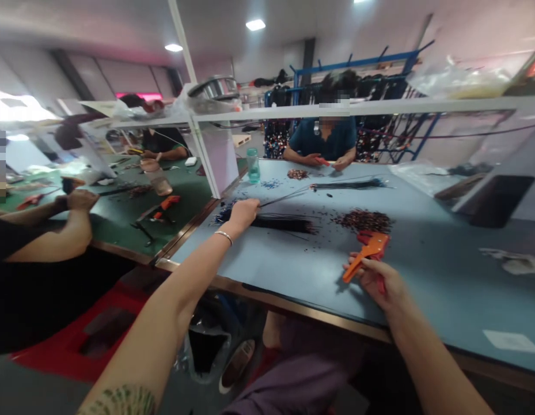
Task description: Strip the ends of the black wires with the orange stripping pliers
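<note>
My left hand (242, 211) reaches far out over the blue table (431, 271) and pinches a thin black wire (284, 197) at the end of a bundle of black wires (282, 223). A silver bracelet circles that wrist. My right hand (377, 280) is closed around the handles of an orange and red crimping tool (367, 249), held just above the table near its front edge. A heap of small dark terminals (364, 219) lies just beyond the tool.
Across the table a person in a teal shirt (323, 141) works with a red tool beside another wire bundle (347, 185). A teal bottle (253, 165) stands near a white shelf post (207, 153). A co-worker's arm (64, 230) rests on the green table at left.
</note>
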A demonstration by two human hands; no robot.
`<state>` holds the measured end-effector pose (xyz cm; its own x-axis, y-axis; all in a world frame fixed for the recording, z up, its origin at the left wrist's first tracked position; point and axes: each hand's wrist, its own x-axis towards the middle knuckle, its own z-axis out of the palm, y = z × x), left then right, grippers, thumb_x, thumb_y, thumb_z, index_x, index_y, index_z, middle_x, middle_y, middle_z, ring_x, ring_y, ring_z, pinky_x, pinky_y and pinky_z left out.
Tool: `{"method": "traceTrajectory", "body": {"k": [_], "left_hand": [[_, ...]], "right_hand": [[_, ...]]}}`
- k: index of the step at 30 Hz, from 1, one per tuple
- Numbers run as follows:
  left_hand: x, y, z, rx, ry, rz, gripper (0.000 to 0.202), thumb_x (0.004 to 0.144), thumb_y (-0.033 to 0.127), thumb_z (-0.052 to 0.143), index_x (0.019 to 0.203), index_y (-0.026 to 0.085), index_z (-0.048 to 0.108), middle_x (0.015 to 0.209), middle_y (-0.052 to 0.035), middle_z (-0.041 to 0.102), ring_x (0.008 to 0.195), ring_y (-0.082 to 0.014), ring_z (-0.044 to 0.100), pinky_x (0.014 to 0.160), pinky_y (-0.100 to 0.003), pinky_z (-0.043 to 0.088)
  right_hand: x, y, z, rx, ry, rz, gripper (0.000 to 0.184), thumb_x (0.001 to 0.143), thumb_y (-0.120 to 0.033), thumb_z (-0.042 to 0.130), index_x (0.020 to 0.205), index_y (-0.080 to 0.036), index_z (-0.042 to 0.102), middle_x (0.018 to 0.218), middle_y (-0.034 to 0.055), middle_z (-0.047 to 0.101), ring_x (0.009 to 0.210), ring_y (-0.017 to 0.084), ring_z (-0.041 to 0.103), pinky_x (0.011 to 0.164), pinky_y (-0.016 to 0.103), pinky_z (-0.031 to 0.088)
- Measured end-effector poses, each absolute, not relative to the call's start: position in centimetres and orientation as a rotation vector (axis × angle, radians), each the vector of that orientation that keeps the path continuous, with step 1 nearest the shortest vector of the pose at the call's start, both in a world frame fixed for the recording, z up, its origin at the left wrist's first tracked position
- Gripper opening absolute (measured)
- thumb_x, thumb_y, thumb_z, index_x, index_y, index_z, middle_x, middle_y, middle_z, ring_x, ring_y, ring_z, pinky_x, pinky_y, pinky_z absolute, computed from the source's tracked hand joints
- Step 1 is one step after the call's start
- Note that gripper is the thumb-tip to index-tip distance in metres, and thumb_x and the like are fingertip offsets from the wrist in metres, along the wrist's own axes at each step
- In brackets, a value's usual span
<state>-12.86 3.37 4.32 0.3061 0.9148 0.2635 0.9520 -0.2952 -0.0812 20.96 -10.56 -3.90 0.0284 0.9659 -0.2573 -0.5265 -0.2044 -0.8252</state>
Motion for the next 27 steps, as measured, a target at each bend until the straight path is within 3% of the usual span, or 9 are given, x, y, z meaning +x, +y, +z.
{"method": "traceTrajectory", "body": {"k": [6, 12, 16, 20, 23, 27], "left_hand": [[-12.9, 4.5, 6.0, -2.345, -1.733, -0.362, 0.02, 0.084, 0.018, 0.055, 0.093, 0.016, 0.073, 0.094, -0.0116, 0.074, 0.091, -0.0258, 0.067, 0.081, -0.034, 0.048], [-12.4, 4.1, 9.6, -2.319, -1.677, -0.626, 0.022, 0.089, 0.026, 0.052, 0.1, 0.018, 0.07, 0.103, -0.0054, 0.073, 0.095, -0.018, 0.065, 0.083, -0.026, 0.048], [-11.6, 0.1, 11.3, -2.167, -1.278, -1.184, 0.026, 0.094, 0.028, 0.043, 0.097, 0.015, 0.066, 0.101, -0.0074, 0.071, 0.094, -0.0158, 0.064, 0.086, -0.027, 0.049], [-11.9, -7.2, 6.5, -2.42, -0.965, -0.938, 0.023, 0.093, 0.02, 0.041, 0.095, 0.021, 0.063, 0.108, -0.0058, 0.069, 0.106, -0.0162, 0.061, 0.094, -0.03, 0.047], [-13.3, -11.8, 0.2, -2.594, -1.189, -0.636, 0.028, 0.092, 0.015, 0.035, 0.093, 0.022, 0.062, 0.103, -0.0069, 0.07, 0.099, -0.0172, 0.064, 0.088, -0.029, 0.05], [-14.3, -14.1, -5.2, -2.424, -1.712, -0.937, 0.021, 0.092, 0.026, 0.04, 0.092, 0.021, 0.06, 0.103, -0.0064, 0.071, 0.097, -0.0179, 0.065, 0.087, -0.029, 0.049]], "right_hand": [[20.9, -10.6, -3.9, -0.976, -0.571, 1.524, 0.013, 0.064, -0.016, 0.067, 0.077, -0.015, 0.07, 0.07, 0.0038, 0.073, 0.066, 0.02, 0.071, 0.065, 0.03, 0.057], [21.1, -10.4, -4.4, -0.938, -0.59, 1.518, 0.014, 0.063, -0.018, 0.069, 0.077, -0.014, 0.069, 0.07, 0.0039, 0.071, 0.067, 0.02, 0.07, 0.074, 0.032, 0.056], [21.2, -10.2, -4.5, -0.938, -0.605, 1.518, 0.014, 0.063, -0.018, 0.068, 0.077, -0.016, 0.067, 0.069, 0.0031, 0.071, 0.067, 0.021, 0.07, 0.074, 0.035, 0.055], [21.1, -10.2, -4.3, -0.935, -0.601, 1.505, 0.011, 0.064, -0.017, 0.067, 0.075, -0.018, 0.065, 0.067, 0.001, 0.071, 0.067, 0.021, 0.071, 0.073, 0.035, 0.055], [21.1, -10.2, -4.2, -0.921, -0.586, 1.51, 0.01, 0.065, -0.016, 0.064, 0.075, -0.018, 0.065, 0.066, 0.0013, 0.071, 0.066, 0.02, 0.071, 0.071, 0.033, 0.056], [21.1, -10.1, -4.3, -0.893, -0.56, 1.518, 0.008, 0.066, -0.013, 0.061, 0.073, -0.017, 0.063, 0.066, 0.0019, 0.07, 0.066, 0.02, 0.07, 0.068, 0.034, 0.057]]}}
